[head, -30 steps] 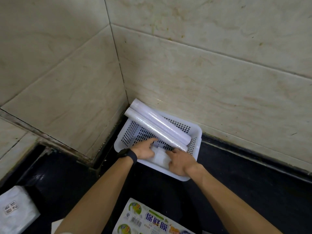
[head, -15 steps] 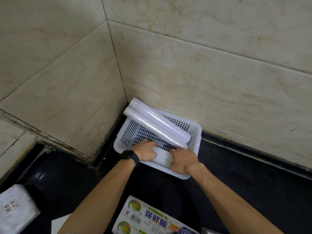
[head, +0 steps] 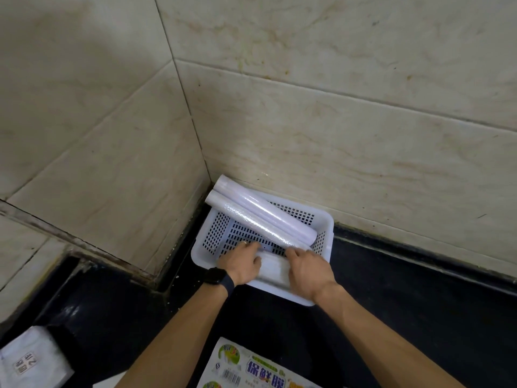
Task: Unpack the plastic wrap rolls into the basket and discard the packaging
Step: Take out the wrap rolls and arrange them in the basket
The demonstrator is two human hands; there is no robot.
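Two rolls [head: 263, 217] lie in basket [head: 326, 219]. Left hand [head: 243, 264] and right hand [head: 307, 271] grips curled round third roll [head: 272, 268]. Packaging [head: 265, 371] at 6 o'clock, not yet discarded.

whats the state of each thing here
basket, upright, holding three rolls
two long rolls, slanted, far ends propped on basket rim
third roll, low in basket, held at both ends
left hand, grips third roll
right hand, grips third roll
packaging, on counter, not discarded
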